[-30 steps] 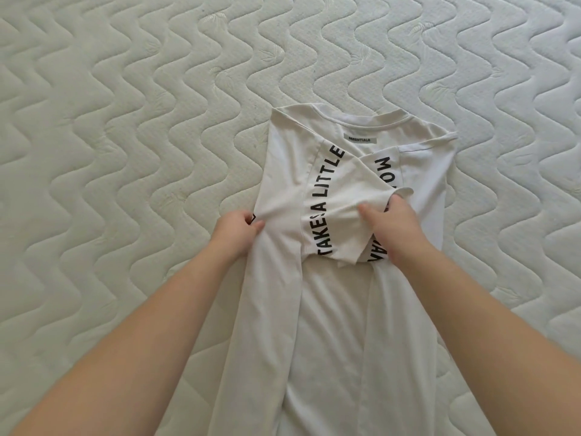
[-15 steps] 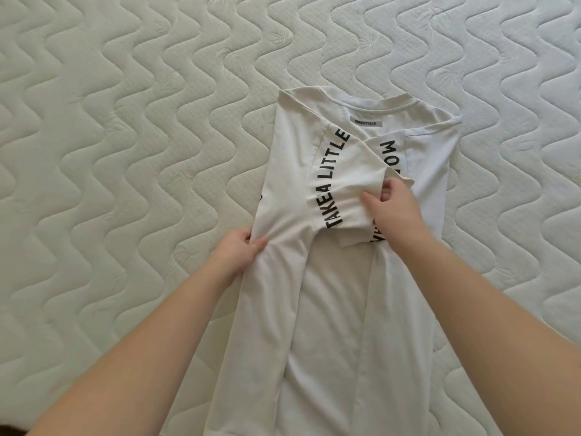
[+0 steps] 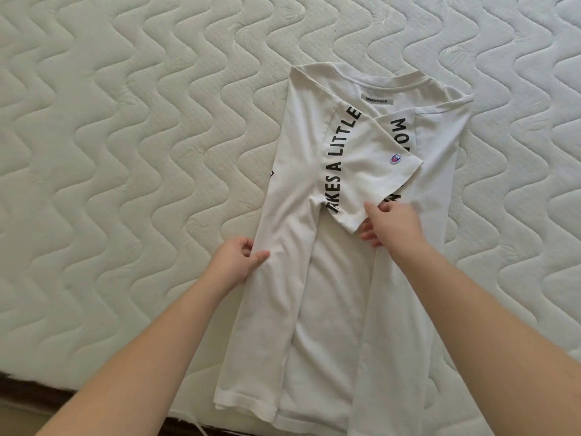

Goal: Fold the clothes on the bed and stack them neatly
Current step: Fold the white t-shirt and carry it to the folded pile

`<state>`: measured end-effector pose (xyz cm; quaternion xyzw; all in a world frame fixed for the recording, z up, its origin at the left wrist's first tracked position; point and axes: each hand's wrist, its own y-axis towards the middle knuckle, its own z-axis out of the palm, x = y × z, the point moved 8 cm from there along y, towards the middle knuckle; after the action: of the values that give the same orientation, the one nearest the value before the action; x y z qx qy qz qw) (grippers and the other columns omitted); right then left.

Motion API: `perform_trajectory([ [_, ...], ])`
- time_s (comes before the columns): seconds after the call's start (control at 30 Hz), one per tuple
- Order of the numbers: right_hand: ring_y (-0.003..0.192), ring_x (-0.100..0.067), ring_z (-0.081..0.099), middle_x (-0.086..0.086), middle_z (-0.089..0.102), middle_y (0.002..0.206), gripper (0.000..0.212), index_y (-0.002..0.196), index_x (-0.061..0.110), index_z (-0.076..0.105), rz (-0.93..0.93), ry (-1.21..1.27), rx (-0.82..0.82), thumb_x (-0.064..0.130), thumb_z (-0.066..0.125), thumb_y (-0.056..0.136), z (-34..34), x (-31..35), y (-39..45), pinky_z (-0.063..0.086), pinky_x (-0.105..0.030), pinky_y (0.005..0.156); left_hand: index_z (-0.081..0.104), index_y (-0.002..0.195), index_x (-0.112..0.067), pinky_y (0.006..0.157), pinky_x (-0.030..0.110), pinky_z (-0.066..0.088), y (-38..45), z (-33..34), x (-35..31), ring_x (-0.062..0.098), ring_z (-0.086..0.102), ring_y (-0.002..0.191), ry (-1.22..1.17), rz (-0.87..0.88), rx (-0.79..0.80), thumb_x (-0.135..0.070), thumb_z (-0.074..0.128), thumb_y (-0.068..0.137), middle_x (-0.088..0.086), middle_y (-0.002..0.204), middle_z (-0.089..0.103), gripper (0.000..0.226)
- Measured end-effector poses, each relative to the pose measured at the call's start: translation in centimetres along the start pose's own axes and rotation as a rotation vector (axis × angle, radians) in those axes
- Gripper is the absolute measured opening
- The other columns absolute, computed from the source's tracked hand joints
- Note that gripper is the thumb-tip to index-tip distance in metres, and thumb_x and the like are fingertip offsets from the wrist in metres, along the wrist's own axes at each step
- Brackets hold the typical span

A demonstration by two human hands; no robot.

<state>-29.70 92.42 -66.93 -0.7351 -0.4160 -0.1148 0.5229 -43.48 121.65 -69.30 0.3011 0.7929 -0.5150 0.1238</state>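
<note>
Head view shows the left hand pinching the left folded edge of a white cotton T-shirt with black curved lettering, thumb on top and fingers curled round the fabric from outside. Just to the right, the right hand pinches the near corner of the short sleeve, which lies folded in over the chest, a small round logo patch near its hem.

Both long sides of the shirt are turned in toward the middle, leaving a narrow strip of the body showing between them; the collar with its grey neck label points far, the hem hangs near the bed's near edge. The shirt lies right of centre on the cream quilted mattress with a wavy stitch pattern.

By my judgement the step in hand is tidying the sleeve after the side folds. Next would come smoothing that sleeve flat, then releasing it and bringing the hem up to the collar, keeping the side folds from sliding open. No other clothes or stack are in view.
</note>
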Motion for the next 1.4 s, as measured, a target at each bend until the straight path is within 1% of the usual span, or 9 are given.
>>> perform_trajectory([
  [0.17,0.079,-0.025,0.072,-0.006,0.075,0.077,0.040,0.077,0.011,0.068,0.055,-0.037,0.197,0.048,0.062,0.091,7.3,-3.2,-6.3,0.058,-0.043,0.079,0.068,0.100,-0.007,0.080,0.047,0.054,-3.3,1.2,3.7,0.032,0.068,0.085,-0.062,-0.025,0.041,-0.031,0.070,0.090,0.016,0.090,0.073,0.026],
  [0.3,0.098,-0.028,0.069,-0.012,0.073,0.104,0.030,0.108,0.006,0.068,0.120,0.121,0.295,0.027,0.071,0.087,13.3,-5.6,-10.8,0.053,-0.048,0.092,0.067,0.116,-0.008,0.080,0.037,0.059,-5.9,2.5,6.3,0.019,0.072,0.089,-0.209,-0.049,0.099,-0.023,0.066,0.093,0.004,0.096,0.076,0.027],
  [0.5,0.103,-0.026,0.068,-0.013,0.072,0.111,0.027,0.117,0.003,0.067,0.186,0.236,0.377,0.013,0.063,0.093,17.2,-9.9,-16.4,0.054,-0.044,0.093,0.070,0.108,-0.008,0.091,0.039,0.050,-9.2,3.4,10.9,0.023,0.065,0.099,-0.202,-0.124,0.073,-0.033,0.046,0.103,0.011,0.106,0.072,0.035],
  [0.67,0.101,-0.023,0.069,-0.010,0.072,0.113,0.030,0.120,0.004,0.066,0.251,0.223,0.472,0.015,0.065,0.092,17.4,-13.7,-19.1,0.056,-0.040,0.090,0.066,0.113,-0.018,0.079,0.033,0.058,-12.0,4.6,13.6,0.020,0.071,0.095,-0.347,-0.165,0.135,-0.035,0.060,0.096,0.002,0.102,0.074,0.025],
  [0.83,0.106,-0.027,0.066,-0.011,0.069,0.118,0.032,0.125,0.004,0.063,0.332,0.044,0.603,0.015,0.063,0.095,17.6,-17.2,-22.0,0.055,-0.043,0.094,0.066,0.117,-0.023,0.069,0.020,0.054,-14.4,5.0,16.0,0.008,0.070,0.088,-0.191,-0.169,0.184,-0.034,0.070,0.089,-0.008,0.100,0.073,0.031],
  [1.0,0.080,-0.022,0.072,-0.010,0.072,0.097,0.028,0.116,0.008,0.064,0.350,-0.285,0.681,0.025,0.063,0.095,18.4,-18.9,-23.7,0.061,-0.029,0.066,0.064,0.116,-0.018,0.060,0.025,0.054,-16.5,5.7,19.2,0.014,0.069,0.083,-0.077,-0.270,0.214,-0.034,0.065,0.092,-0.002,0.097,0.071,0.028],
  [1.1,0.065,-0.016,0.071,-0.001,0.074,0.071,0.031,0.084,0.016,0.065,0.207,-0.578,0.601,0.046,0.062,0.091,16.7,-16.7,-21.6,0.060,-0.035,0.072,0.056,0.083,-0.022,0.052,0.027,0.042,-16.6,3.2,18.5,0.013,0.060,0.065,0.253,-0.199,-0.010,-0.051,0.060,0.089,-0.004,0.075,0.062,0.029],
  [1.17,0.071,-0.020,0.072,-0.003,0.073,0.070,0.034,0.076,0.019,0.060,0.136,-0.545,0.489,0.050,0.063,0.089,14.5,-14.2,-19.0,0.060,-0.041,0.076,0.050,0.078,-0.022,0.052,0.029,0.037,-16.5,1.1,16.6,0.013,0.054,0.064,0.278,-0.145,-0.218,-0.054,0.056,0.088,-0.003,0.070,0.057,0.034],
  [1.4,0.065,-0.011,0.065,-0.001,0.071,0.078,0.015,0.098,0.013,0.064,-0.013,-0.053,0.203,0.026,0.059,0.095,6.0,-2.4,-9.2,0.052,-0.027,0.061,0.059,0.092,-0.012,0.069,0.037,0.043,-9.8,0.8,2.7,0.022,0.056,0.076,0.083,0.161,-0.398,-0.023,0.056,0.095,0.003,0.080,0.061,0.012],
])
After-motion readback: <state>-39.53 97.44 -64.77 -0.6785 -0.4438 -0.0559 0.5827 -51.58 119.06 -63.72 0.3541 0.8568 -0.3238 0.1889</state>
